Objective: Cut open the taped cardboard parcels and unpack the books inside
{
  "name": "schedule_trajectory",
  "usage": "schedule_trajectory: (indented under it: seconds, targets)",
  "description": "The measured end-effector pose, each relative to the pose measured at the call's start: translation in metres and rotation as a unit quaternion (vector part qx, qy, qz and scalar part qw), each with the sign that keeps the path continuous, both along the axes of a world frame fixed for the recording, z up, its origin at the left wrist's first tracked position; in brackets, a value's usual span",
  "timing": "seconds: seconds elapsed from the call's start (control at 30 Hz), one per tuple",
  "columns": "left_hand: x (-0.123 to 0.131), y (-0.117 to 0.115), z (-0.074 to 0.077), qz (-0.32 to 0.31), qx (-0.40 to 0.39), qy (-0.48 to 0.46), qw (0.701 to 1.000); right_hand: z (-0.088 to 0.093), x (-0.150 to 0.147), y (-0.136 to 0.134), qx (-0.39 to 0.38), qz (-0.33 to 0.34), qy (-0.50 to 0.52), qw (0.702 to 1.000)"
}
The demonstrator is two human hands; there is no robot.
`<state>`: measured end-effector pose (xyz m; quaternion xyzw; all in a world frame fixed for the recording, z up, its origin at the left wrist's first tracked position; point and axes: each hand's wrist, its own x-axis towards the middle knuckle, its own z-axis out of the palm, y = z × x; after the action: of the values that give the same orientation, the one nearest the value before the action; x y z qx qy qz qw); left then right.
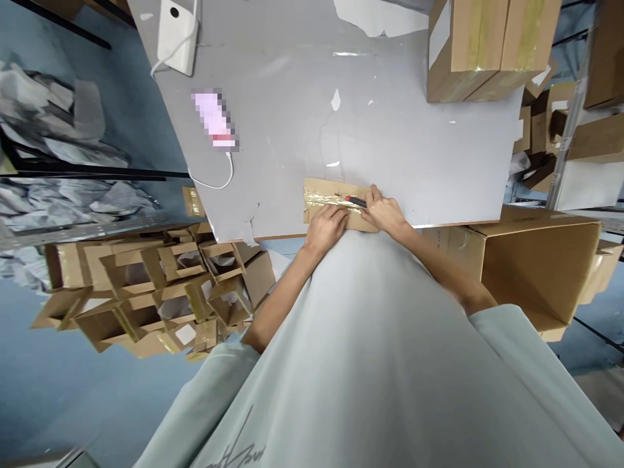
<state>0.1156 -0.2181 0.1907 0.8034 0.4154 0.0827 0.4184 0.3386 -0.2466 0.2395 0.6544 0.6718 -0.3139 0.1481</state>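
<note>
A small, flat-looking cardboard box (316,195) with shiny clear tape along it lies at the near edge of the grey table, against my shirt. My left hand (327,229) rests on its near side, fingers curled together at the tape. At the box's right end is my right hand (385,211), its fingers wrapped round a slim black-and-red tool (355,201). The thin tip of this tool points left over the taped top; its exact kind is too small to make out. What lies under my left fingertips is hidden.
Two taped cartons (468,52) stand at the table's back right. A white device (176,39) with a cable and a blurred phone (213,118) on a cord lie left. Opened boxes (141,266) crowd below left; a large open carton (531,266) stands right.
</note>
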Motion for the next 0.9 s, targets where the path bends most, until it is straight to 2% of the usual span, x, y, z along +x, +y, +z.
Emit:
schedule_trajectory:
  seconds: [0.17, 0.33, 0.43, 0.53, 0.63, 0.7, 0.73, 0.8, 0.83, 0.9]
  targets:
    - [0.002, -0.002, -0.013, -0.022, 0.005, -0.024, 0.999, 0.004, 0.0, 0.009, -0.021, 0.048, -0.009, 0.999]
    - [0.003, 0.006, -0.015, -0.021, 0.011, -0.014, 1.0, 0.006, 0.012, 0.02, -0.012, 0.09, -0.016, 0.996]
    - [0.004, 0.011, -0.012, -0.017, 0.009, -0.033, 0.999, 0.002, 0.021, 0.026, -0.004, 0.075, -0.015, 0.997]
    - [-0.004, 0.014, -0.006, -0.003, 0.013, -0.026, 1.0, -0.004, 0.03, 0.024, 0.004, 0.029, 0.015, 0.999]
    - [-0.017, 0.024, 0.0, 0.041, 0.034, -0.004, 0.999, -0.01, 0.036, 0.003, 0.035, -0.063, 0.091, 0.993]
    - [-0.023, 0.038, 0.002, 0.049, 0.047, -0.004, 0.998, -0.014, 0.036, -0.019, 0.077, -0.193, 0.145, 0.967]
    - [-0.025, 0.046, 0.002, 0.038, 0.049, -0.007, 0.998, -0.015, 0.034, -0.032, 0.091, -0.277, 0.164, 0.942]
    - [-0.025, 0.063, -0.001, -0.008, 0.043, -0.008, 0.999, -0.018, 0.03, -0.056, 0.094, -0.44, 0.186, 0.874]
    - [-0.024, 0.071, -0.003, -0.037, 0.04, -0.003, 0.999, -0.02, 0.027, -0.067, 0.088, -0.504, 0.193, 0.837]
    - [-0.021, 0.085, -0.007, -0.095, 0.036, 0.02, 0.995, -0.024, 0.02, -0.084, 0.074, -0.583, 0.217, 0.779]
